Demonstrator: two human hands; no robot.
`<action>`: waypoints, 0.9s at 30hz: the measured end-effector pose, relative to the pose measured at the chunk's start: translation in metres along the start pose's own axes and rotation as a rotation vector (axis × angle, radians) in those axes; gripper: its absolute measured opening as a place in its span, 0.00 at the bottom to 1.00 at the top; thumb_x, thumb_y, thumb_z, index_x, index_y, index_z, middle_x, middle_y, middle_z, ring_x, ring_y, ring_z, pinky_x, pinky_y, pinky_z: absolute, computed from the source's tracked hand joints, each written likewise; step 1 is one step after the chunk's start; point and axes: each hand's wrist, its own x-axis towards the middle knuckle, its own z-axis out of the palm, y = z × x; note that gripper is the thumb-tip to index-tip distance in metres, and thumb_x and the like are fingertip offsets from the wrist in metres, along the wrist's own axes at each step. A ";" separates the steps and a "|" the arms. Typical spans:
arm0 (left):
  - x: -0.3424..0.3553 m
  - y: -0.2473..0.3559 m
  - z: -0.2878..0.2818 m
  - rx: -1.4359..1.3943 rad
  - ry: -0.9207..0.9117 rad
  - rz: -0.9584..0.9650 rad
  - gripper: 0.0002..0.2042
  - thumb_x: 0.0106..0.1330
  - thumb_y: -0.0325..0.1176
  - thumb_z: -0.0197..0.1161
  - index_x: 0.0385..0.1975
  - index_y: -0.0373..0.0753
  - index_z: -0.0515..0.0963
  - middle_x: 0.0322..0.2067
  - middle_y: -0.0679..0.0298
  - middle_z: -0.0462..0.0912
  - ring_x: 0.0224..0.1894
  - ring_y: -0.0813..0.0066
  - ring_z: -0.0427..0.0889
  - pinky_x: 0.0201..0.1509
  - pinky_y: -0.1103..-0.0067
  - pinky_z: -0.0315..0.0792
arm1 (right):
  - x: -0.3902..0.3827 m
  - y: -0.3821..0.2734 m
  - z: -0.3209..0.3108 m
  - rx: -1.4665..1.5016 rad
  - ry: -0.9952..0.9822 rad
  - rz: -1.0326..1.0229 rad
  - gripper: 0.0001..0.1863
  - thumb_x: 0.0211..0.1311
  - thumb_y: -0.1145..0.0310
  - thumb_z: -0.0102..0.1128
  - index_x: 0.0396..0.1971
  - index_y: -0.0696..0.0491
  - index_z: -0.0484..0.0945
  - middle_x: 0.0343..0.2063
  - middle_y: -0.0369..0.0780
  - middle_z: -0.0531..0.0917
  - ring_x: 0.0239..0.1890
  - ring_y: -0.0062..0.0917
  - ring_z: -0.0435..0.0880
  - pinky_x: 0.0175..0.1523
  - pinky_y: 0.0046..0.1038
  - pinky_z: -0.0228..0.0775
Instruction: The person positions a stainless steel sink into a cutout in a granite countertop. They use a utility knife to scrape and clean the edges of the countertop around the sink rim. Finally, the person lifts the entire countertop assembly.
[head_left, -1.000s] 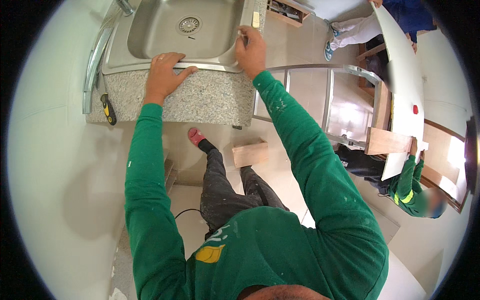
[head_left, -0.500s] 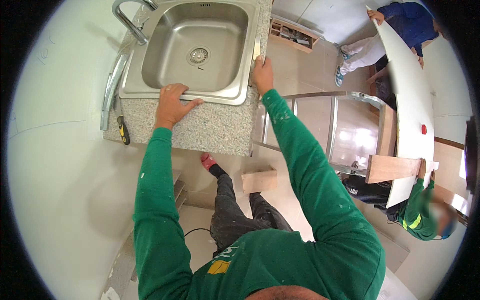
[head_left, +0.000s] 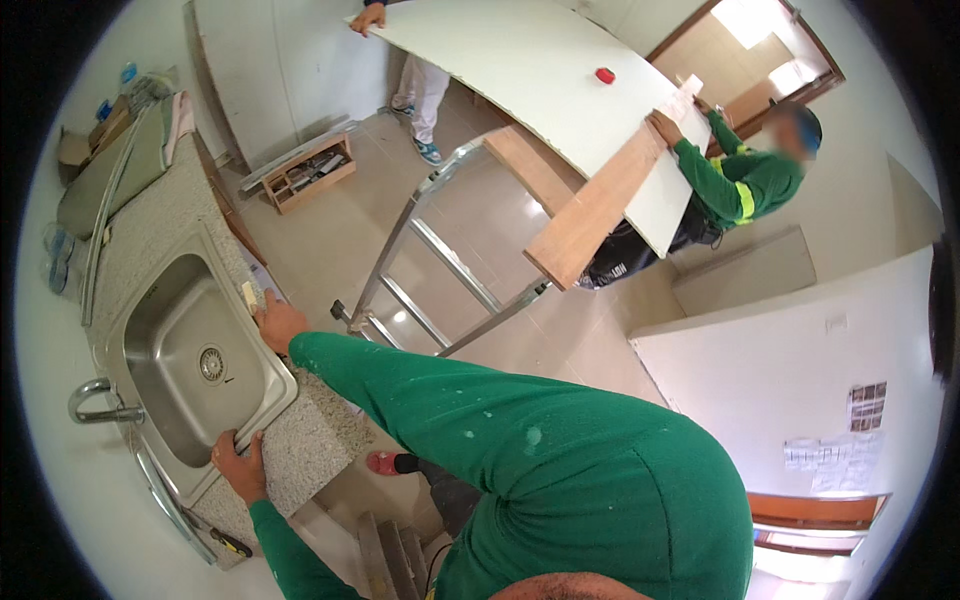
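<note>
A stainless steel sink (head_left: 170,340) is set in a speckled stone countertop (head_left: 320,455) at the left. My left hand (head_left: 240,465) rests on the sink's near rim, its fingers stretched over the edge and the thumb apart. At the sink's right side, my right hand (head_left: 278,325) is closed by the countertop edge. A small pale yellow piece (head_left: 250,293) sticks out past its fingers; the rest is hidden. A curved chrome faucet (head_left: 105,405) stands at the sink's left. A yellow-and-black tool handle (head_left: 232,543) lies near the counter's lower corner.
An aluminium ladder (head_left: 430,255) stands right of the counter. Beyond it, two co-workers handle a large white panel (head_left: 540,70); one has hands on a wooden plank (head_left: 610,210). A wooden toolbox (head_left: 312,175) sits on the floor. Wooden pieces (head_left: 395,560) lie near my feet.
My view has swung to the right, so the sink now appears further left and turned. Both hands stay at the sink's edges. The co-worker in green is more fully in view.
</note>
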 end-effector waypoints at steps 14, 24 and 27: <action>-0.001 0.000 0.010 0.026 0.027 0.018 0.27 0.61 0.48 0.79 0.50 0.33 0.82 0.47 0.50 0.84 0.51 0.48 0.78 0.60 0.59 0.70 | -0.004 0.007 -0.012 0.083 -0.028 -0.047 0.36 0.81 0.52 0.45 0.72 0.69 0.57 0.42 0.62 0.85 0.46 0.58 0.86 0.54 0.54 0.76; -0.005 -0.031 0.017 0.007 0.125 -0.013 0.32 0.55 0.56 0.81 0.51 0.35 0.84 0.53 0.52 0.85 0.59 0.51 0.80 0.74 0.58 0.65 | 0.088 0.115 0.068 -0.567 -0.008 -0.365 0.26 0.76 0.62 0.49 0.67 0.61 0.71 0.53 0.56 0.84 0.47 0.50 0.87 0.56 0.50 0.77; 0.053 0.011 0.002 -0.015 0.125 0.064 0.34 0.55 0.63 0.77 0.49 0.37 0.85 0.52 0.53 0.85 0.61 0.51 0.78 0.71 0.61 0.68 | 0.154 0.121 0.017 -0.689 0.155 -0.461 0.28 0.76 0.58 0.48 0.66 0.63 0.71 0.54 0.59 0.83 0.48 0.53 0.86 0.57 0.50 0.76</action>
